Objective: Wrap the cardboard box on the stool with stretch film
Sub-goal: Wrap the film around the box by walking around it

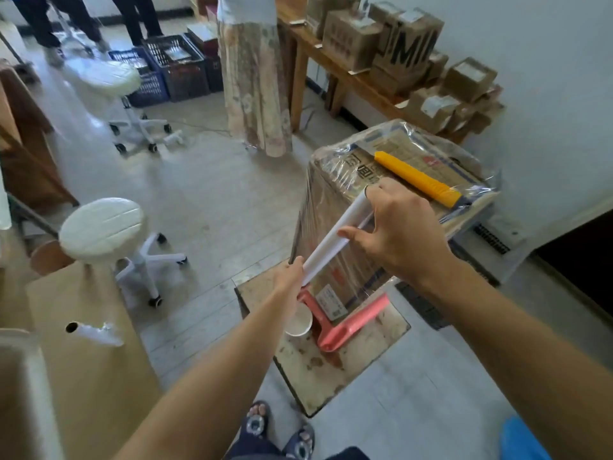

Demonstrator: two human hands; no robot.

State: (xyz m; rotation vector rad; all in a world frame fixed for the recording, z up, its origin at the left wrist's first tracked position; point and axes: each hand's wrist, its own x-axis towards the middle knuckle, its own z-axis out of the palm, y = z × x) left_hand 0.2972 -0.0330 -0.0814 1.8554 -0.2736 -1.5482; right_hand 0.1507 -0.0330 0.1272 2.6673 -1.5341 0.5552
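A tall cardboard box (pixel 331 207) stands on a worn square stool (pixel 331 366), with clear stretch film over its top and sides. A white stretch film roll (pixel 335 237) slants against the box's near face. My left hand (pixel 288 280) grips the roll's lower end. My right hand (pixel 394 230) holds its upper end, with thumb and fingers curled round it. A yellow utility knife (pixel 418 177) lies on top of the box.
A pink dustpan-like tool (pixel 351 323) and a white paper cup (pixel 300 323) sit on the stool beside the box. White wheeled stools (pixel 102 227) stand left. A second film roll (pixel 93 332) lies on a cardboard sheet. People stand behind; boxes fill a wooden bench (pixel 351 78).
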